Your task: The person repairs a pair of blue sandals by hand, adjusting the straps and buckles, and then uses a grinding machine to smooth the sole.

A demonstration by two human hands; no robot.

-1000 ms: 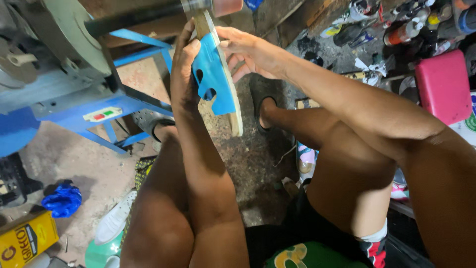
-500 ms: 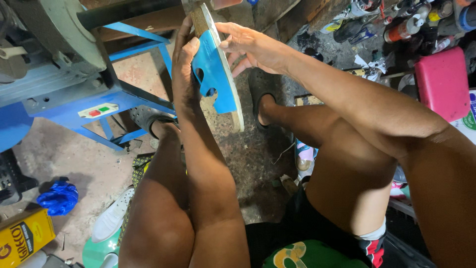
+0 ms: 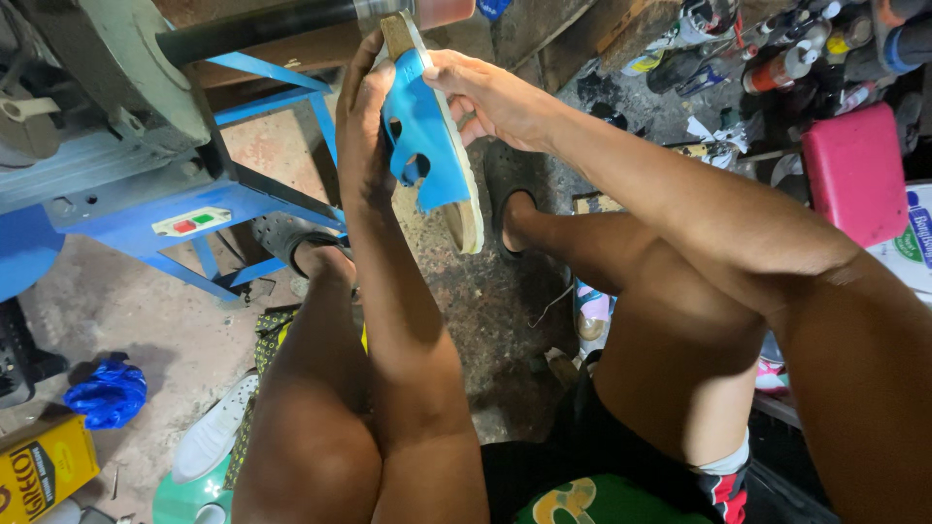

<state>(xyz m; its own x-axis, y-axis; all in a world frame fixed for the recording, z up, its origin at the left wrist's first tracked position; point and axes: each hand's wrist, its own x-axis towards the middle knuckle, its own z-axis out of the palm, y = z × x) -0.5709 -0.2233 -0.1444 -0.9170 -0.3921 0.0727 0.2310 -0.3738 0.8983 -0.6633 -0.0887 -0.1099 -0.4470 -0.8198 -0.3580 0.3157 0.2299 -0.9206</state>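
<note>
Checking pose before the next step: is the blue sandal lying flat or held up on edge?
On edge. The blue sandal is held off the floor between left hand and right hand, toe end up at the machine's shaft.

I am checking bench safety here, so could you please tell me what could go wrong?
The left hand and right hand press the blue sandal sole with a tan rim against the machine's dark shaft; fingers so near it could get nicked. The sole might also snag and jerk loose.
</note>
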